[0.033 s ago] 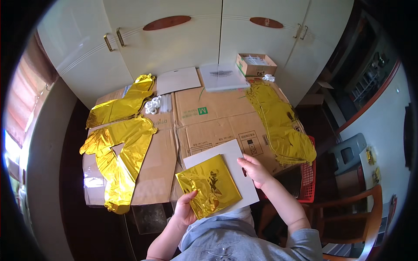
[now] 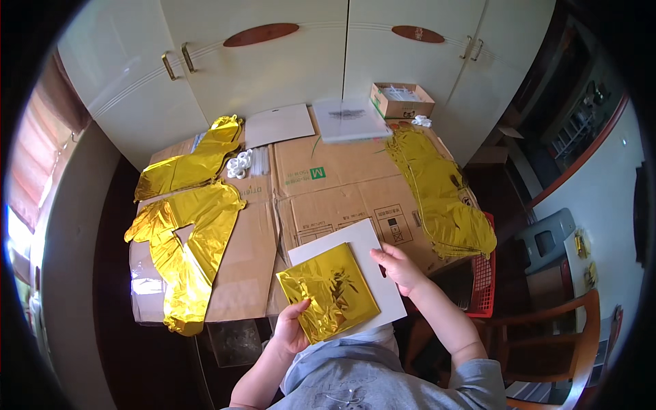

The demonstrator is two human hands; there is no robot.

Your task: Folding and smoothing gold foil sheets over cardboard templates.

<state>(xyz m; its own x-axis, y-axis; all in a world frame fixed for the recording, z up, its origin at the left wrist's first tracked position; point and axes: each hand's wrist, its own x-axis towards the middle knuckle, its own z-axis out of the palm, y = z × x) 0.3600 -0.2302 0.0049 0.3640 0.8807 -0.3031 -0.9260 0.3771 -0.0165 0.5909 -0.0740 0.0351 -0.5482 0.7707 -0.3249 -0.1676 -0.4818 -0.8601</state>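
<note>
A folded gold foil balloon [image 2: 328, 290] lies on a white card [image 2: 355, 256] at the near edge of the cardboard-covered table [image 2: 321, 198]. My left hand [image 2: 292, 328] grips the card and foil at their lower left corner, thumb on the foil. My right hand [image 2: 398, 266] rests on the card's right edge, fingers curled against it.
Flattened gold foil balloons lie on the left [image 2: 184, 232], the far left [image 2: 191, 164] and the right [image 2: 441, 195]. White plastic pieces [image 2: 240, 164], two white cards [image 2: 279, 124] [image 2: 350, 117] and an open small box [image 2: 402, 100] sit near the white cabinets. A red basket [image 2: 482, 277] and wooden chair [image 2: 553, 335] stand right.
</note>
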